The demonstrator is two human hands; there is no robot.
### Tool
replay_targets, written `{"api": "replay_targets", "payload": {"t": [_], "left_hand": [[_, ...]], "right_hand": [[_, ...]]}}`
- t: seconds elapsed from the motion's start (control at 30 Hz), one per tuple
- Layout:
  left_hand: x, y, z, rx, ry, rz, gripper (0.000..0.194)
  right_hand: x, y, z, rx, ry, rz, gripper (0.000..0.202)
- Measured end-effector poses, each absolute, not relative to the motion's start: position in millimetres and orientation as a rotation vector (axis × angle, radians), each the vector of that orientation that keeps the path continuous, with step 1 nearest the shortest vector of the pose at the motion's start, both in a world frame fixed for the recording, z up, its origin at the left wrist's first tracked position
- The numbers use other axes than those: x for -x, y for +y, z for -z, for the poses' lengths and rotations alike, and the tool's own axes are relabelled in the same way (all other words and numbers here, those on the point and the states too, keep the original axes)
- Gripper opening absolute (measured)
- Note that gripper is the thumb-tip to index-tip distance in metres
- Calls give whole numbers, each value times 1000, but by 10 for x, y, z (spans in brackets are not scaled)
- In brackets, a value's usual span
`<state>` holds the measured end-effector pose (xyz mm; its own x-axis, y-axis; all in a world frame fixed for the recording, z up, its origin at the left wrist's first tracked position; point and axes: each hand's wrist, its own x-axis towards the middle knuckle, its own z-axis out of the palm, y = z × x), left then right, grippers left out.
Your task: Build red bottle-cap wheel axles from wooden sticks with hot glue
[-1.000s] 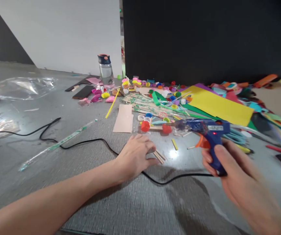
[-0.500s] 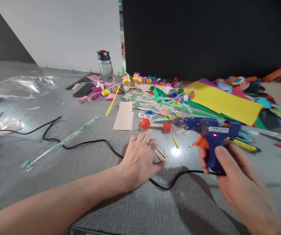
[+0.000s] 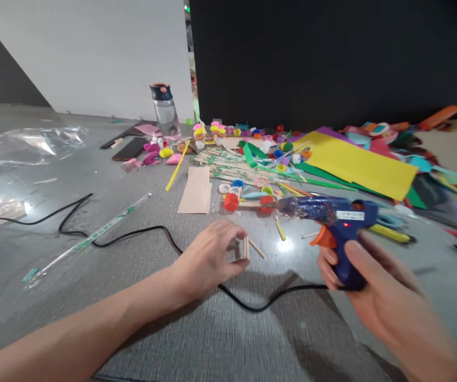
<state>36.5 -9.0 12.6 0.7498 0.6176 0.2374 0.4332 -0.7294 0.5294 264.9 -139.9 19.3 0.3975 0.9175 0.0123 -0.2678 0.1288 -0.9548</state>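
Between the thumb and fingers of my left hand (image 3: 212, 254) are short wooden sticks (image 3: 246, 248), held upright just above the table. Another short stick (image 3: 257, 248) lies beside them to the right. My right hand (image 3: 387, 297) is wrapped round the handle of a blue glue gun (image 3: 343, 233) with an orange trigger and a lit red light. Its nozzle points left, close to a red bottle cap (image 3: 267, 203). A second red cap (image 3: 231, 201) sits further left, with a stick running between the two. The gun's black cord (image 3: 252, 307) passes under my left wrist.
Behind lie wrapped sticks (image 3: 228, 164), coloured caps and yellow paper (image 3: 356, 162). A water bottle (image 3: 166, 111) stands at the back. Pinkish card (image 3: 194, 191) lies left of the caps, a wrapped stick (image 3: 109, 228) farther left. A yellow cutter (image 3: 391, 233) lies behind the glue gun.
My left hand has lifted and turned, raising short sticks upright between thumb and fingers; one stick stays on the table. The glue gun remains in my right hand. The view has shifted slightly.
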Motion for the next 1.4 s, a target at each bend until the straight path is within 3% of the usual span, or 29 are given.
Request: {"api": "replay_targets", "payload": {"t": [0.3, 0.57, 0.8, 0.93, 1.3, 1.4], "left_hand": [[-250, -90, -305, -2264, 733, -740, 32], [-220, -52, -329, -2249, 775, -764, 32], [-200, -7, -276, -2240, 785, -798, 33], [-194, -19, -286, -2258, 802, -820, 32], [-163, -79, -312, -2250, 656, -984, 36], [-164, -67, -284, -2198, 610, -1029, 40]], "right_hand": [[-2715, -1399, -196, 1144, -859, -1135, 12], [-2678, -1348, -251, 1149, -710, -1196, 26], [-2729, -1351, -267, 1122, -789, -1448, 25], [-2774, -1320, -222, 1126, -799, -1398, 18], [-2717, -1398, -217, 1106, -766, -1362, 42], [-2702, -1439, -203, 1199, -830, -1195, 44]]}}
